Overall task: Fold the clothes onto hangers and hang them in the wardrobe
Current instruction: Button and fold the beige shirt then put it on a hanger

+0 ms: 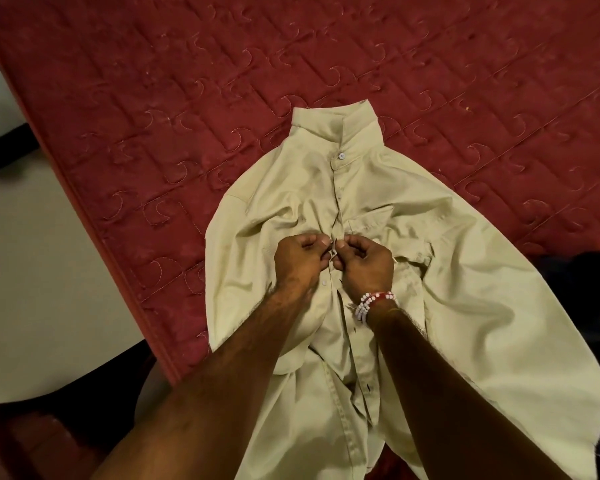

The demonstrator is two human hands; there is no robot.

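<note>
1. Shirt (326, 188) is laid face up on the quilt (153, 81) at frame centre, collar toward the top.
2. Its placket (338, 202) is pinched at mid-chest by the left hand (300, 261) and right hand (364, 265), fingers curled on the cloth.
3. Buttoning seems under way: the collar button (342, 155) looks fastened. No hanger or wardrobe is seen, so hanging is left.
4. Dark cloth (575, 271) lies at the right edge and pale floor (32, 271) at the left; neither obstructs.

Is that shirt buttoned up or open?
Partly buttoned: the shirt is closed at the collar button, the left hand and right hand pinch its front mid-chest, and below them the edges look apart.
</note>
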